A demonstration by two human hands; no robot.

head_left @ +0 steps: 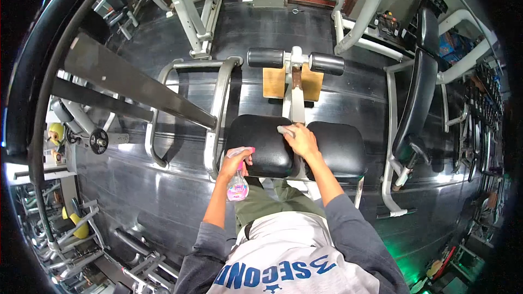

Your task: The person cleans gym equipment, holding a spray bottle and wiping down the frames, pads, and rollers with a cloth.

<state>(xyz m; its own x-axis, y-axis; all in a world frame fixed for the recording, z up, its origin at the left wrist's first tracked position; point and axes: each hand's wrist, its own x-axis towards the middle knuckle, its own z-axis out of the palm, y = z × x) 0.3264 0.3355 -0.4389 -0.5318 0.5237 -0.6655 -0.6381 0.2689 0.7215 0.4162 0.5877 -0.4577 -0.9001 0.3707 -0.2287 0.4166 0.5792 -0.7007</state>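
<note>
At the left cushion's (260,140) right edge, my right grip (301,140) is pinching a pale wad (284,130); left grip's (238,159) wrapped round a spray bottle (238,189), near-left corner.

This is a gym, a room of strength-training equipment. Its landmark is a split-pad bench (336,149) in black upholstery, with roller cushions (266,56) on a post at its far end. Left of the bench, a black weight plate (99,141) sits on a machine; beyond it to the left rises a pale metal exercise frame (190,22). To its right stands an upholstered backrest (418,95), and farther right what look like rows of dumbbells (485,103). Dark flooring (272,27) surrounds it.
</note>
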